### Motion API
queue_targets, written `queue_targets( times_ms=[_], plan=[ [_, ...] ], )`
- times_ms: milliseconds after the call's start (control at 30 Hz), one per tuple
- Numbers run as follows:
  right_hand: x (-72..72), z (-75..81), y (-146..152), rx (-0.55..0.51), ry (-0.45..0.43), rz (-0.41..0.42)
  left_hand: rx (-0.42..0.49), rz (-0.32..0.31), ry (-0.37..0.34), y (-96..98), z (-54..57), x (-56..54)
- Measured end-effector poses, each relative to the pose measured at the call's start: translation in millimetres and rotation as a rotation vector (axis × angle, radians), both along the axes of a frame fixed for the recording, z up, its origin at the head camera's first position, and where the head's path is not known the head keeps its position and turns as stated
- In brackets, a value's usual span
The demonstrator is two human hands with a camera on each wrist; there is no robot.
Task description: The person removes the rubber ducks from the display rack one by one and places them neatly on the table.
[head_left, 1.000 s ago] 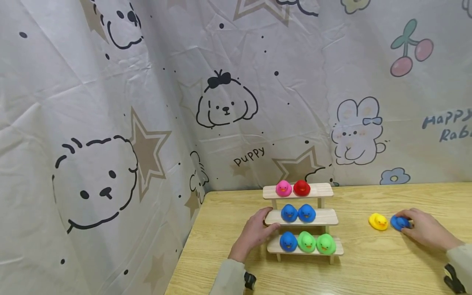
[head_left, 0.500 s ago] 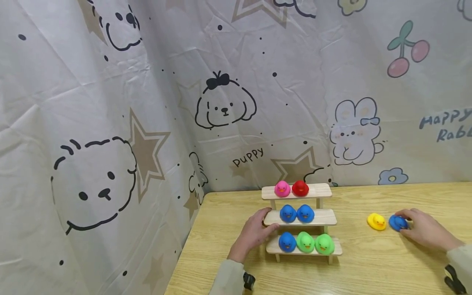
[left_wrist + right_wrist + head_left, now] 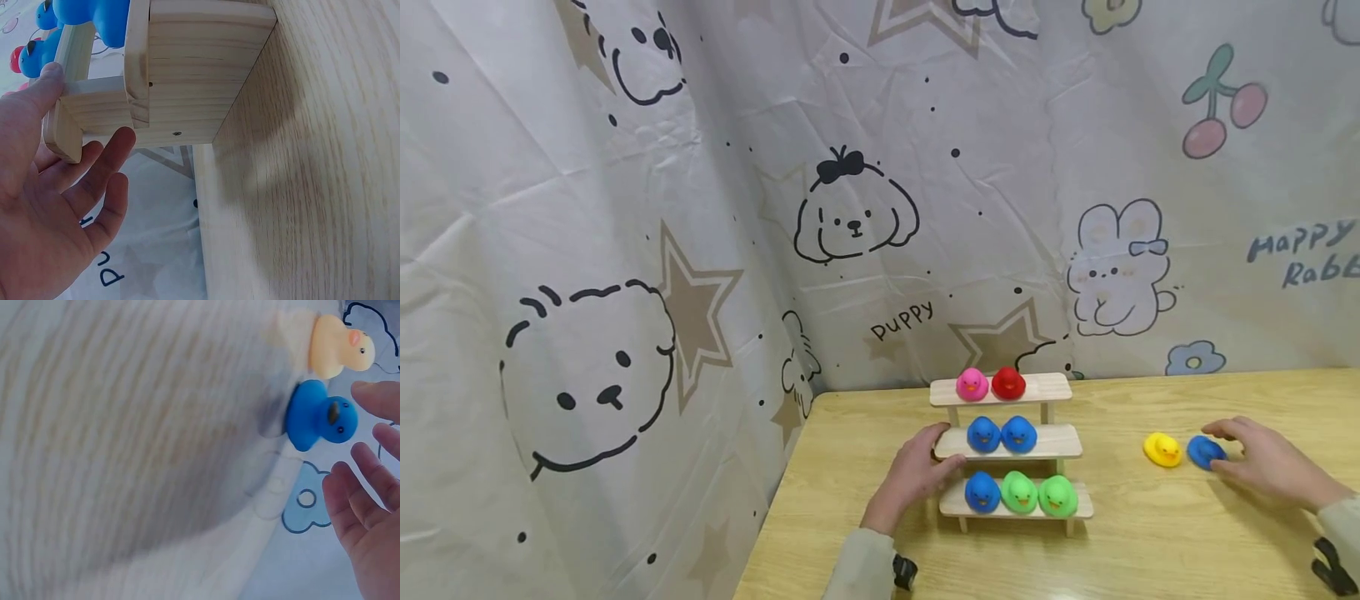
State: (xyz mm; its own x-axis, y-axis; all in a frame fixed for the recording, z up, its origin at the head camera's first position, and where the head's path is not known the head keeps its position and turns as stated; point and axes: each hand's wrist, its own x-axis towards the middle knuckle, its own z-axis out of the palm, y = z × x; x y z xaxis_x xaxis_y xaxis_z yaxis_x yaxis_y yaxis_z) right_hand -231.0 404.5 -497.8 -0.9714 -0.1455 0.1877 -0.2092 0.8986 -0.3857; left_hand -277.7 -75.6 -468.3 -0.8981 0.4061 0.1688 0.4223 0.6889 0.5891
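Observation:
My left hand (image 3: 916, 468) grips the left end of the middle board of a three-tier wooden stand (image 3: 1060, 442); in the left wrist view the thumb lies on top and fingers curl beneath. My right hand (image 3: 1258, 458) is spread beside a blue rubber duck (image 3: 1206, 452) on the table, holding nothing. A yellow duck (image 3: 1162, 449) sits just left of that blue one. On the stand's top board are a pink duck (image 3: 972, 384) and a red duck (image 3: 1008, 383). Two blue ducks (image 3: 983, 434) share the middle board. The bottom board carries a blue duck (image 3: 982, 492) and two green ducks (image 3: 1019, 492).
The stand and ducks are on a light wooden table (image 3: 1150, 542). A printed white curtain (image 3: 1000, 192) hangs behind the table and along its left side.
The right fingers have loosened from around the blue duck and drawn slightly away, leaving it on the table beside the yellow one. My left hand keeps its hold on the stand.

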Motion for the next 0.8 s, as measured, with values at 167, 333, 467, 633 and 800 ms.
queue_targets(
  times_ms=[167, 333, 467, 633, 800],
  plan=[
    [2.7, 5.6, -6, 0.018, 0.015, 0.007, 0.01, 0.019, -0.031, 0.2, -4.4, 1.1],
    [4.7, 18.4, -18, 0.04, 0.088, 0.034, 0.019, 0.011, -0.027, 0.6, -2.6, -1.2],
    [7.3, 27.8, -32, 0.055, 0.196, 0.085, 0.011, 0.015, -0.033, 0.3, -1.3, -2.2],
    [12.2, 39.6, -58, 0.051, 0.306, 0.177, 0.0, 0.019, -0.021, 0.1, -0.9, -3.3],
    [22.6, 46.2, -89, 0.053, 0.382, 0.238, 0.002, 0.014, -0.029, 0.5, -1.6, -2.8]
  ],
)
